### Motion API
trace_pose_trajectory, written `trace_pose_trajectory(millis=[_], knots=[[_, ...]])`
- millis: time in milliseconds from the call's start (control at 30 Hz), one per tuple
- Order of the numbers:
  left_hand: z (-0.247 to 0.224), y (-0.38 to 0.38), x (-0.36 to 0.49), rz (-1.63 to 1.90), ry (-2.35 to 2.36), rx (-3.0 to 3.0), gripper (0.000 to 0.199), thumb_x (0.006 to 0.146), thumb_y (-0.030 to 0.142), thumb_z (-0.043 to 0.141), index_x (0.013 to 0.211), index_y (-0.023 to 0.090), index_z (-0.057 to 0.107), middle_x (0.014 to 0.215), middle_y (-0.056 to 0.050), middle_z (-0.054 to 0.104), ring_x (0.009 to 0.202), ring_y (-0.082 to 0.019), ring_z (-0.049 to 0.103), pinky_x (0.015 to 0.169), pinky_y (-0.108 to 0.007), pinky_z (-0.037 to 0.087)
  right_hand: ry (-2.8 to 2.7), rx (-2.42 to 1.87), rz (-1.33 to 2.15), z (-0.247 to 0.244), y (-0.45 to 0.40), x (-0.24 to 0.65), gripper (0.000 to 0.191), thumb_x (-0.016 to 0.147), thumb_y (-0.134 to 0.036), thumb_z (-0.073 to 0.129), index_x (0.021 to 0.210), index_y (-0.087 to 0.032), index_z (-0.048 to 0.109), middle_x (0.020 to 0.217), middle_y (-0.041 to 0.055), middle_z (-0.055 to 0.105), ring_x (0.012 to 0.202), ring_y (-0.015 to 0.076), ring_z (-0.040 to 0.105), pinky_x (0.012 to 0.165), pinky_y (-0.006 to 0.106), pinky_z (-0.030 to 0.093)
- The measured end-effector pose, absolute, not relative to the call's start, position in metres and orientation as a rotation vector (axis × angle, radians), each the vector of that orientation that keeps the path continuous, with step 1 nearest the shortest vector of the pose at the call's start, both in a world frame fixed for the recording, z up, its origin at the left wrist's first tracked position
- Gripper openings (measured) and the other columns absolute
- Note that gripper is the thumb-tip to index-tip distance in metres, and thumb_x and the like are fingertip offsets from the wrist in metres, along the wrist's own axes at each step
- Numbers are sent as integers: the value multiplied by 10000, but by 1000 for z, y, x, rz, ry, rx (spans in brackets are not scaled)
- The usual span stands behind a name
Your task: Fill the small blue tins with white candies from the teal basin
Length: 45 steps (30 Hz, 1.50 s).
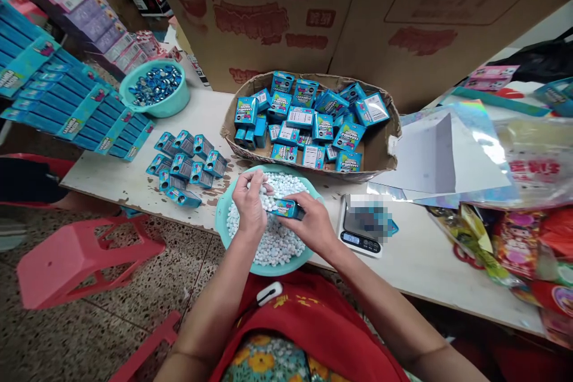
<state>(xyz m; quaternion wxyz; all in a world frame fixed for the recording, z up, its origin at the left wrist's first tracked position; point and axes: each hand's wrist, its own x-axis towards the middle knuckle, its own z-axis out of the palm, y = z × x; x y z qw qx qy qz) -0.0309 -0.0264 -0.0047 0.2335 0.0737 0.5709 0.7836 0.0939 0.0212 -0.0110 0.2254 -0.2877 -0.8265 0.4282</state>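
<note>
Left hand (250, 203): fingers curled nearly closed, cupping some white pellets (278, 249) above the turquoise basin (220, 224). Centre: the small blue box (285, 208), over the basin between both hands, reads "CARAMELO"; its finer print is illegible. It is probably light, stiff yet crushable card, slightly slick, best held by its sides. Right hand (312, 218): thumb and fingers, parted by the box, pinch its right end. Beyond: a scale (363, 244), digits uncertain.

The box (285, 208), small and blue with printed lettering, is held just above the pieces (276, 249), its lettered face showing. Small, white and rounded, these lie loosely heaped across the basin (221, 221), which is round and pale turquoise.
</note>
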Motion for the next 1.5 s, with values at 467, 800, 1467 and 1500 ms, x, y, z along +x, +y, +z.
trace_pose_trajectory(millis=[467,800,1467,1500], knots=[[-1,-20,-31,2095,1521,292,281,796,409,622,722,176,483,577,47,464,446,-62,452,425,-183,372,-2281,-835,1222,-12,20,88,298,689,-188,720,973,-215,633,940,41,661,909,228,612,791,342,463],[2,-19,-27,2113,1566,254,304,782,403,649,685,176,471,541,61,436,397,-44,396,373,-174,299,-2217,-841,1255,-4,21,92,285,702,-190,708,972,-235,633,931,32,662,902,227,618,797,348,470],[-19,-17,-39,1950,1692,276,259,773,383,626,703,198,459,568,58,426,420,-62,372,386,-175,283,-1826,-821,1551,-25,23,126,341,670,-303,785,973,-211,659,949,33,655,929,195,611,860,326,470],[-30,-18,-39,1848,1830,398,234,774,386,615,710,200,489,585,46,461,450,-78,412,411,-185,319,-1810,-812,1569,-24,21,132,350,664,-309,791,974,-210,663,949,34,657,926,191,613,864,321,471]])
